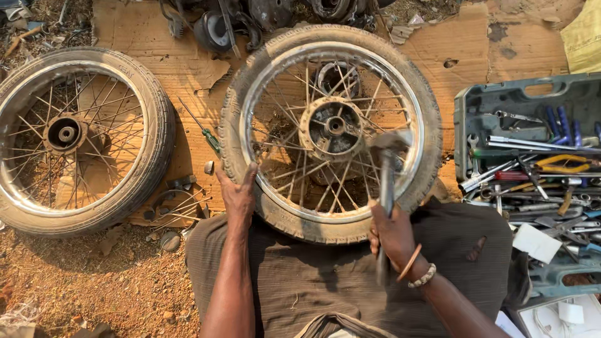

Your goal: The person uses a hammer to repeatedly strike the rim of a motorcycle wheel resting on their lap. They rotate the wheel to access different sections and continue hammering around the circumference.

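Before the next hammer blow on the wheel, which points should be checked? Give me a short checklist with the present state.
1. Left hand steadies the tyre at its near-left edge: ok.
2. Right hand grips the hammer handle: ok.
3. Left fingers away from the hammer head: ok.
4. Hammer head over the rim, beside the spokes: ok.
5. Hammer head tight on its handle: cannot tell, blurred.
6. Wheel rests stable against the lap: cannot tell.

Two spoked wheels lie on the cardboard, one wheel (330,128) at twelve o'clock and the other wheel (78,139) at nine, with one hammer (386,188), one green-handled screwdriver (203,130) and one open toolbox (532,181) at three.
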